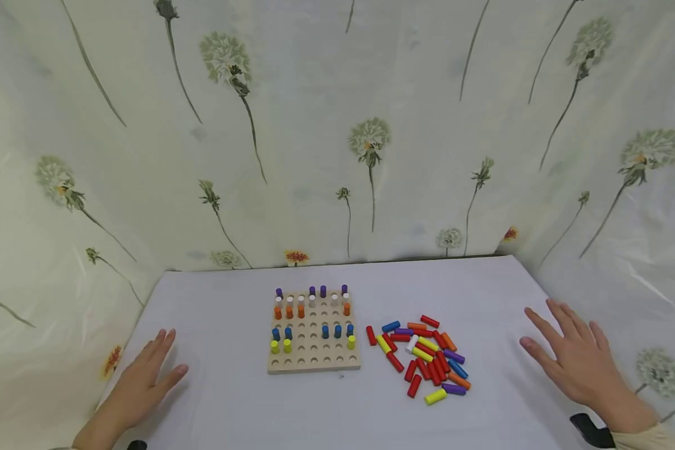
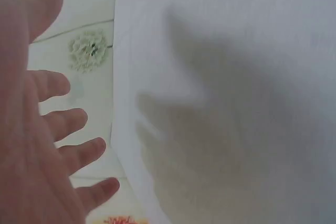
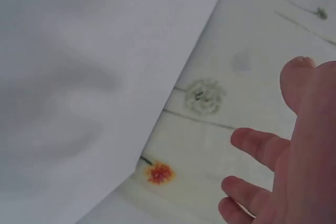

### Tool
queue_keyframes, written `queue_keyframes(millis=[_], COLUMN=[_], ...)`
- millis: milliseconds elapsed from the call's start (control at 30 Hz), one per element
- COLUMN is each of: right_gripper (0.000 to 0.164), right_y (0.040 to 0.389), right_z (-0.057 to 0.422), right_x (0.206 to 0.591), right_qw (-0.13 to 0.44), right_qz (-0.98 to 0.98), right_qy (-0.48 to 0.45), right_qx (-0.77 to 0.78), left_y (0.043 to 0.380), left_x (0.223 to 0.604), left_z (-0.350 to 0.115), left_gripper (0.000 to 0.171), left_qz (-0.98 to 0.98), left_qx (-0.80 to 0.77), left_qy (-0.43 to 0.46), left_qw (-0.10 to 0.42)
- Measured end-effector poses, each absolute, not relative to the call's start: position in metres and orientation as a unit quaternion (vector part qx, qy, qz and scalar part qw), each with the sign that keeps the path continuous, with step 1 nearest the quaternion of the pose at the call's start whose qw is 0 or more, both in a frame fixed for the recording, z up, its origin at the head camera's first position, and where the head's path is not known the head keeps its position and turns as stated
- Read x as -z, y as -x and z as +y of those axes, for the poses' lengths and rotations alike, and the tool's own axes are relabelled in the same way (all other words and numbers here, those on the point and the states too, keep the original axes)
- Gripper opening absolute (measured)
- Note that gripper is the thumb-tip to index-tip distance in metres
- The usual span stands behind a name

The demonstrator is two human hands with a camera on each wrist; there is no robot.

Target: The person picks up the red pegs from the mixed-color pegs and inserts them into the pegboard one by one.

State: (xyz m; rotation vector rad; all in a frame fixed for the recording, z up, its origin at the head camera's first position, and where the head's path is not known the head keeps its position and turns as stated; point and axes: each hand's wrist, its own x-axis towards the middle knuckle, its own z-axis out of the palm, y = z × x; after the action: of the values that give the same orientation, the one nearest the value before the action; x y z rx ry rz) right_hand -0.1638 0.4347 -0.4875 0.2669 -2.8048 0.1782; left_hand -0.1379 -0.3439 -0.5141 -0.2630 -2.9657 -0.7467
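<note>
A wooden pegboard stands left of the middle of the white table. Purple, white, orange, blue and yellow pegs stand in some of its holes, in rows by colour. To its right lies a loose heap of coloured pegs, most of them red. At the table's left edge hovers my left hand, fingers spread, holding nothing. My right hand hangs over the right edge, fingers also spread, with nothing in it. Both hands are apart from the board and the pegs. The left wrist view shows the left palm and its shadow.
The white table reaches back to a curtain printed with dandelions, which also hangs along both sides. A yellow peg lies at the heap's front. Dark wrist straps show near both hands.
</note>
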Motion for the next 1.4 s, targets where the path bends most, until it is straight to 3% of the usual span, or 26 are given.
queue_keyframes(millis=[233, 433, 633, 900, 1100, 1400], right_gripper=[0.056, 0.033, 0.035, 0.039, 0.045, 0.040], right_y=[0.169, 0.165, 0.162, 0.165, 0.163, 0.160], right_z=[0.365, 0.307, 0.265, 0.240, 0.238, 0.234], right_x=[0.485, 0.489, 0.501, 0.521, 0.519, 0.518], right_qw=[0.174, 0.167, 0.100, 0.037, 0.041, 0.004], right_qz=[-0.977, -0.969, -0.965, -0.975, -0.978, -0.981], right_qy=[-0.093, -0.130, -0.164, -0.127, -0.084, -0.053], right_qx=[-0.079, -0.131, -0.176, -0.180, -0.187, -0.187], left_y=[0.145, 0.158, 0.174, 0.188, 0.190, 0.189], left_x=[0.520, 0.530, 0.543, 0.550, 0.553, 0.560], left_z=[-0.307, -0.259, -0.216, -0.191, -0.185, -0.190], left_gripper=[0.073, 0.068, 0.064, 0.075, 0.071, 0.067], left_qz=[-0.965, -0.948, -0.909, -0.906, -0.895, -0.890], left_qx=[0.234, 0.311, 0.414, 0.417, 0.442, 0.454], left_qy=[0.090, 0.070, 0.051, 0.068, 0.058, 0.044], left_qw=[0.072, 0.017, -0.020, -0.009, -0.006, -0.006])
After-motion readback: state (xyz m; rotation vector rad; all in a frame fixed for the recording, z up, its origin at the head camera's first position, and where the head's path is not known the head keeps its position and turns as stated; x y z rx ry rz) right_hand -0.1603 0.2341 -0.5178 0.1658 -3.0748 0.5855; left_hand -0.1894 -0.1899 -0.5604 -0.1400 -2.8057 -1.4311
